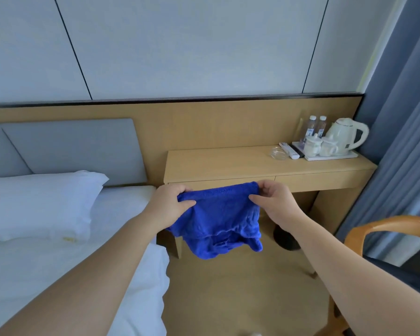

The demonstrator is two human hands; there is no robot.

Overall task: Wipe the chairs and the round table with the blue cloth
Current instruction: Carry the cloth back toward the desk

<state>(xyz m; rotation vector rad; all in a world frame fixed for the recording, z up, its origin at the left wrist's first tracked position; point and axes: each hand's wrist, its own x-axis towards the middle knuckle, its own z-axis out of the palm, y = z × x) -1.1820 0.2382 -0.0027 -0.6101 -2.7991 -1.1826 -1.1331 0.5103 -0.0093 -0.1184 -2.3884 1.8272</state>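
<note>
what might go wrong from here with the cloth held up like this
The blue cloth hangs bunched, pinched by the left hand and right hand at its top edge; a corner may slip free. It hangs near the bed and might brush it. The chair at the right edge could be bumped when turning.

The wooden counter point(228, 163) carried a white tray point(331, 157), a remote point(289, 150) and a glass dish point(278, 153) near its right end; the bed point(58, 275) carried a white pillow point(39, 204).
</note>
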